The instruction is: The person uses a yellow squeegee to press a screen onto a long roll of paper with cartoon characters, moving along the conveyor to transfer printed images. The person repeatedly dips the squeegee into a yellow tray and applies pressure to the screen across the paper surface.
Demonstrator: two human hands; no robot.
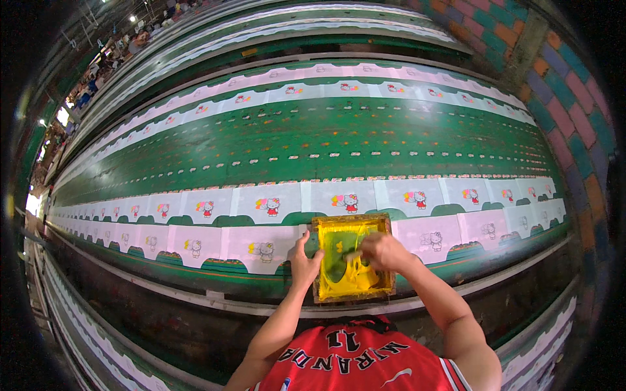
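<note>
A wooden screen-printing frame (352, 298) lies over the near row of cloth pieces, its inside smeared with yellow ink (365, 281) and a green patch of mesh showing through. My left hand (304, 262) rests at the frame's left side, fingers stretched apart and thumb against the rim. Inside the frame's right half, my right hand (386, 253) is closed on what looks like a small squeegee, mostly hidden beneath the fingers. Left of the frame, a pale cloth piece (244, 238) carries a grey-outlined cartoon cat with yellow balloons; the piece (451, 229) to the right has grey outlines.
A long green table (261, 133) stretches left and right, with rows of printed cloth pieces (352, 195) along both sides. A rail (215, 296) runs along its near edge. More tables (326, 16) stand behind, and a coloured brick wall (567, 98) rises at the right.
</note>
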